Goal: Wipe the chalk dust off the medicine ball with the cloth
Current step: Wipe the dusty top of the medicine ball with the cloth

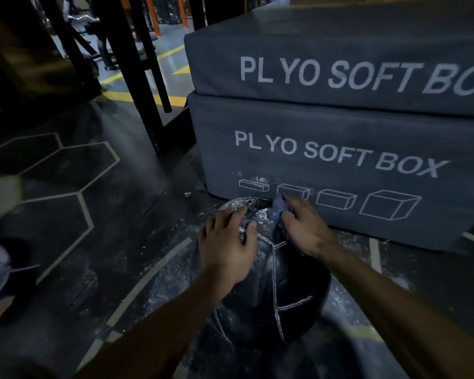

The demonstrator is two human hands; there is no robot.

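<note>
A black medicine ball (290,291) with white stitched seams sits on the dark floor in front of me. White chalk dust (253,214) covers its far top side. My left hand (227,247) rests flat on the ball's top left, fingers spread toward the dust. My right hand (303,228) grips a bunched dark blue cloth (278,209) and holds it against the ball's far upper right. The cloth is mostly hidden under the fingers.
Two stacked grey plyo soft boxes (340,149) stand just behind the ball. Chalk dust (173,274) is scattered on the floor around it. Black rack posts (137,86) rise at the back left. A shoe (3,277) shows at the left edge.
</note>
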